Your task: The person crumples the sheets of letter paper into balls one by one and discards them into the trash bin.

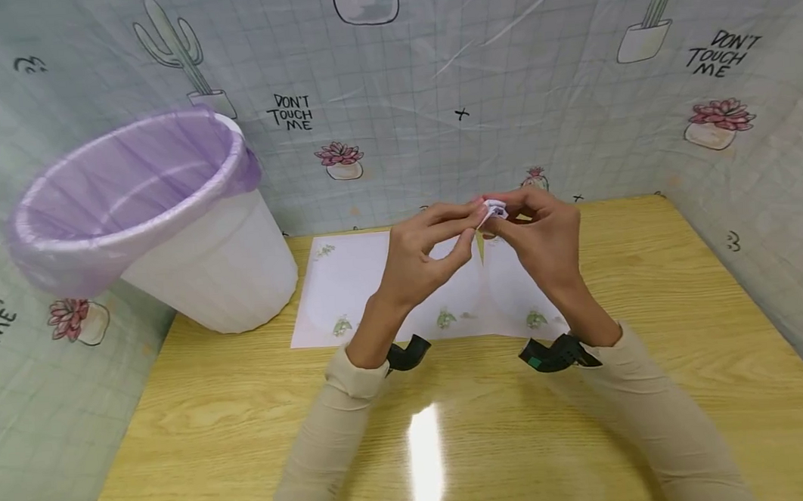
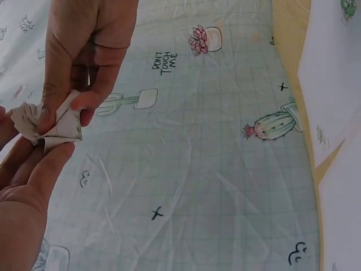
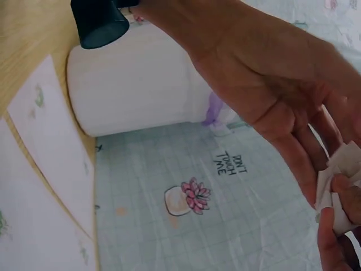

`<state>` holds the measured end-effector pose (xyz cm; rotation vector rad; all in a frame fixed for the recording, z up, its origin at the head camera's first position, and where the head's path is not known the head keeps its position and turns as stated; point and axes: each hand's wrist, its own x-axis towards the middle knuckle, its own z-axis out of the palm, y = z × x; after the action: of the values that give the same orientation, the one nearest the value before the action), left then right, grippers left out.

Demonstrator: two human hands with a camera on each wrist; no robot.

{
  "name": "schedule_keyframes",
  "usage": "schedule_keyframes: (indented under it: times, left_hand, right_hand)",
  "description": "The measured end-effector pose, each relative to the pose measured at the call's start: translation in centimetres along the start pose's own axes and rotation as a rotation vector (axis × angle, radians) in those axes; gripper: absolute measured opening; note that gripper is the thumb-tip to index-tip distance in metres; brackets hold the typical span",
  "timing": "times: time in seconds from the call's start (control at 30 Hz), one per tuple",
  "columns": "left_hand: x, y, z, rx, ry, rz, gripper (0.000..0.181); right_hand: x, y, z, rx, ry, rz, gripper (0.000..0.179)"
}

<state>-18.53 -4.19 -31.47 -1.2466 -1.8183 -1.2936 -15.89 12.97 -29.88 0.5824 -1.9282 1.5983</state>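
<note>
In the head view, a small crumpled and folded piece of white paper [image 1: 493,210] is up in the air between my two hands, above the back of the table. My left hand [image 1: 418,253] pinches it from the left with thumb and fingertips. From the right, my right hand [image 1: 547,231] grips it between thumb and fingers. Folded layers of the paper [image 2: 65,124] show in the left wrist view, with fingers of both hands on it. The right wrist view catches the paper [image 3: 333,175] at its right edge, partly covered by fingers.
White sheets [image 1: 349,283] with green plant prints lie on the wooden table [image 1: 247,425] below my hands, a narrow gap between them. On the left stands a white bin [image 1: 232,259] with a purple liner [image 1: 132,181]. Patterned cloth [image 1: 401,114] hangs behind.
</note>
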Motion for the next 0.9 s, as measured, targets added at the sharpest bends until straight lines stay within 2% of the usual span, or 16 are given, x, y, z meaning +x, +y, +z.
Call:
schedule_keyframes:
  times: [0.03,0.13,0.23,0.37,0.43,0.5,0.63,0.7,0.8,0.9]
  left_hand:
    - [0.1,0.0,0.0,-0.029,-0.002,-0.009,0.022]
    - [0.4,0.7,-0.4,-0.180,-0.005,-0.093,0.020]
    - [0.6,1.3,-0.5,-0.336,0.036,-0.199,0.021]
    - [0.9,1.9,-0.4,-0.358,0.102,-0.320,0.021]
    - [1.0,2.0,-0.4,-0.364,0.110,-0.376,0.024]
    - [1.0,1.8,-0.6,-0.369,0.101,-0.418,0.027]
    - [0.5,1.0,-0.9,-0.416,0.092,-0.464,0.026]
    - [0.2,0.4,-1.0,-0.443,0.081,-0.481,0.022]
    - [0.0,-0.1,-0.9,-0.512,0.062,-0.509,0.020]
    - [0.1,-0.3,-0.9,-0.574,0.050,-0.526,0.018]
  right_hand:
    - [0.1,0.0,-0.1,-0.005,-0.006,-0.016,0.016]
    - [0.3,0.1,-0.4,-0.008,-0.039,-0.056,0.016]
    - [0.4,-0.3,-0.5,-0.024,-0.044,-0.083,0.017]
    - [0.4,0.4,-0.5,-0.074,-0.028,-0.100,0.020]
    - [0.3,1.2,-0.8,-0.095,-0.058,-0.103,0.022]
    - [0.4,2.1,-1.3,-0.060,-0.136,-0.108,0.028]
    - [0.7,2.8,-2.4,0.227,-0.387,-0.136,0.043]
    - [1.0,3.0,-2.8,0.313,-0.483,-0.164,0.050]
    - [1.3,3.1,-3.3,0.328,-0.564,-0.225,0.056]
    - [1.5,3.0,-3.4,0.316,-0.582,-0.271,0.060]
